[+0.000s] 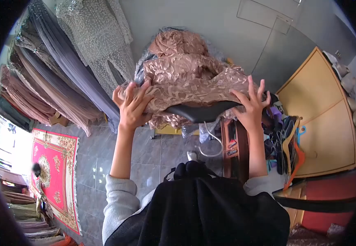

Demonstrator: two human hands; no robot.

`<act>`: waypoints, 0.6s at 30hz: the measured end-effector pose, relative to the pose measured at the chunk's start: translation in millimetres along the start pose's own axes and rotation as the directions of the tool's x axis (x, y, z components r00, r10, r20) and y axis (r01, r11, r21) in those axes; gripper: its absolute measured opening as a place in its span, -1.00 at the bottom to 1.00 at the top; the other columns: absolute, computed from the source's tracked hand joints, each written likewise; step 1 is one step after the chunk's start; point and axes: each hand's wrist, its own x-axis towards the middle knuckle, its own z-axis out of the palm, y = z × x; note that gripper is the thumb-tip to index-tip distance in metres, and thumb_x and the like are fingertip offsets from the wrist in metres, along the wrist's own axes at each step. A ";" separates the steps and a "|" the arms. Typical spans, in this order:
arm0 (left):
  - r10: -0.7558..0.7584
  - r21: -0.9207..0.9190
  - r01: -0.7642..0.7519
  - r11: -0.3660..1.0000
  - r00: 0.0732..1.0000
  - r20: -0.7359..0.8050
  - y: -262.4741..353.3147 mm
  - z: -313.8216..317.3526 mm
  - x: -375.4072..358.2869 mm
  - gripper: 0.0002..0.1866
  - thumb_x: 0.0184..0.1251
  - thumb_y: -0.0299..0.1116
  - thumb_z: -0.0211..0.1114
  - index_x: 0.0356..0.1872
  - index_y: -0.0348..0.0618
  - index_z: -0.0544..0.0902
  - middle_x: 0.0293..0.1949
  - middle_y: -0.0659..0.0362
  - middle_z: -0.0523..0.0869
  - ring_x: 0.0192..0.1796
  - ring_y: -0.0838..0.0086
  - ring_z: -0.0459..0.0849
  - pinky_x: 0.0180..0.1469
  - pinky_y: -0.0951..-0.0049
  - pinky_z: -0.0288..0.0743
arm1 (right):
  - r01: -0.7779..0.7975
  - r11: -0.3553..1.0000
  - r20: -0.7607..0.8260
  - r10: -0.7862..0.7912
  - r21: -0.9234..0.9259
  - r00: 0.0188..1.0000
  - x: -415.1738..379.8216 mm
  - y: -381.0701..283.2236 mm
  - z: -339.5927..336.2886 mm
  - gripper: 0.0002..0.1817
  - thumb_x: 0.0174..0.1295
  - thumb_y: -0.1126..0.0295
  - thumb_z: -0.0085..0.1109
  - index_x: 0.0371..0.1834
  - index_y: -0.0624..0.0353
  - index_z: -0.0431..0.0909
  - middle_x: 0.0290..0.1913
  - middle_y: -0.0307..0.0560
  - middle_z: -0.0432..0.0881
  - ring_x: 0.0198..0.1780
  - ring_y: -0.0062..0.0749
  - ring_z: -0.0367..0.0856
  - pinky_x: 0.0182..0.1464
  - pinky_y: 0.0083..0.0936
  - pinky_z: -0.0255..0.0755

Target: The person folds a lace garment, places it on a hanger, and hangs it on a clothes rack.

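A shiny rose-brown patterned garment [186,88] is stretched between my two hands at the centre. Inside its near edge sits a black hanger [200,112], whose metal hook points down toward me. My left hand [132,105] holds the garment at its left end, the thumb hidden and the fingers bent over the cloth. On the right end, my right hand [251,105] grips the cloth beside the hanger's tip, with some fingers raised. More of the same fabric lies heaped beyond, over clear plastic.
Long dresses [55,61] hang at the left, with a grey beaded one [98,37] nearer the middle. A red patterned rug [55,176] lies on the grey tiled floor. Several hangers [288,143] hang at the right beside a wooden panel [325,110].
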 end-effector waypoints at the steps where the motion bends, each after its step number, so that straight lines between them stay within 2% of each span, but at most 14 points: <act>1: 0.002 -0.011 -0.002 1.000 1.000 -0.002 8.0 -9.6 -1.5 -0.53 -0.47 -0.26 0.36 -0.28 0.07 0.64 0.17 0.34 0.54 0.31 0.28 0.32 0.22 -0.12 -0.01 | -0.012 1.000 0.004 0.012 -0.024 1.000 -9.4 -5.2 -8.3 -0.43 -0.42 0.46 0.39 -0.16 -0.25 0.64 0.42 -0.14 0.19 0.47 0.06 -0.08 0.31 0.12 -0.29; 4: 0.024 -0.049 -0.023 0.999 1.000 0.019 29.9 -30.2 -11.3 -0.58 -0.44 -0.29 0.36 -0.32 0.03 0.62 0.16 0.32 0.54 0.31 0.26 0.32 0.23 -0.12 0.01 | -0.027 0.999 0.007 0.027 -0.031 1.000 -41.7 -17.6 -31.1 -0.49 -0.42 0.55 0.30 -0.26 -0.19 0.66 0.42 -0.11 0.18 0.46 0.06 -0.06 0.32 0.10 -0.31; 5: 0.027 -0.090 -0.021 0.996 0.997 0.066 35.9 -37.0 -13.9 -0.57 -0.45 -0.31 0.36 -0.32 0.02 0.62 0.17 0.32 0.53 0.32 0.26 0.32 0.23 -0.11 0.02 | -0.030 0.999 0.014 0.031 -0.042 0.999 -51.2 -22.2 -39.2 -0.57 -0.45 0.51 0.33 -0.35 -0.13 0.69 0.40 -0.16 0.23 0.46 0.02 -0.03 0.33 0.07 -0.33; 7: 0.010 -0.194 0.029 0.981 0.980 0.200 48.9 -52.5 -18.2 -0.55 -0.48 -0.34 0.36 -0.32 0.00 0.62 0.22 0.31 0.50 0.34 0.23 0.30 0.26 -0.05 0.04 | -0.055 0.998 0.136 0.053 0.013 0.989 -66.8 -28.7 -58.9 -0.61 -0.50 0.47 0.36 -0.41 -0.08 0.70 0.36 -0.23 0.30 0.46 -0.05 0.00 0.34 0.06 -0.34; 8: 0.008 -0.223 0.049 0.973 0.969 0.246 56.7 -57.3 -20.7 -0.55 -0.48 -0.33 0.36 -0.31 -0.01 0.62 0.23 0.30 0.48 0.35 0.22 0.29 0.27 -0.03 0.05 | -0.093 0.995 0.208 0.081 0.048 0.975 -74.0 -31.6 -69.2 -0.60 -0.45 0.41 0.42 -0.36 -0.14 0.72 0.36 -0.35 0.29 0.47 -0.14 -0.01 0.31 0.12 -0.33; 11: 0.016 -0.303 0.119 0.945 0.914 0.406 75.7 -75.9 -28.5 -0.54 -0.45 -0.29 0.39 -0.29 -0.02 0.63 0.26 0.31 0.45 0.37 0.22 0.27 0.28 -0.01 0.04 | -0.116 0.989 0.327 0.079 0.092 0.942 -100.4 -36.5 -84.8 -0.66 -0.50 0.33 0.48 -0.47 -0.08 0.71 0.32 -0.36 0.35 0.48 -0.20 -0.04 0.31 0.15 -0.31; 13: 0.014 -0.312 0.175 0.934 0.854 0.520 87.3 -93.6 -30.3 -0.56 -0.38 -0.21 0.43 -0.30 -0.01 0.65 0.26 0.35 0.45 0.38 0.25 0.25 0.29 -0.04 -0.01 | -0.159 0.979 0.455 0.087 0.123 0.886 -114.7 -41.9 -98.2 -0.66 -0.48 0.29 0.49 -0.47 -0.08 0.71 0.33 -0.37 0.35 0.48 -0.22 -0.06 0.32 0.15 -0.33; 14: 0.018 -0.318 0.175 0.932 0.853 0.522 92.0 -102.4 -30.0 -0.56 -0.38 -0.21 0.43 -0.30 -0.01 0.65 0.26 0.35 0.45 0.38 0.25 0.25 0.29 -0.04 -0.01 | -0.157 0.980 0.524 0.070 0.123 0.849 -118.8 -45.1 -105.3 -0.67 -0.44 0.24 0.50 -0.45 -0.08 0.71 0.32 -0.37 0.35 0.48 -0.22 -0.06 0.32 0.15 -0.36; 16: 0.032 -0.325 0.208 0.923 0.798 0.601 103.4 -120.0 -30.7 -0.58 -0.34 -0.18 0.44 -0.31 -0.03 0.65 0.25 0.39 0.45 0.40 0.24 0.21 0.31 -0.09 -0.06 | -0.198 0.967 0.610 0.062 0.158 0.790 -134.4 -48.2 -116.8 -0.66 -0.39 0.19 0.49 -0.42 -0.10 0.72 0.31 -0.37 0.36 0.48 -0.22 -0.06 0.33 0.13 -0.39; 17: 0.019 -0.333 0.266 0.904 0.756 0.654 107.4 -126.8 -31.7 -0.62 -0.32 -0.16 0.44 -0.36 -0.05 0.66 0.23 0.41 0.47 0.41 0.24 0.18 0.33 -0.13 -0.13 | -0.227 0.956 0.627 0.062 0.187 0.776 -139.8 -52.7 -124.7 -0.63 -0.39 0.17 0.49 -0.39 -0.04 0.73 0.28 -0.36 0.41 0.48 -0.23 -0.04 0.34 0.10 -0.39; 18: 0.021 -0.337 0.264 0.904 0.758 0.652 110.9 -132.5 -32.6 -0.62 -0.32 -0.16 0.44 -0.36 -0.05 0.66 0.23 0.41 0.47 0.41 0.24 0.18 0.33 -0.13 -0.13 | -0.230 0.946 0.642 0.033 0.226 0.766 -146.4 -51.2 -128.7 -0.61 -0.42 0.19 0.50 -0.39 -0.03 0.73 0.26 -0.34 0.43 0.47 -0.22 -0.01 0.33 0.11 -0.39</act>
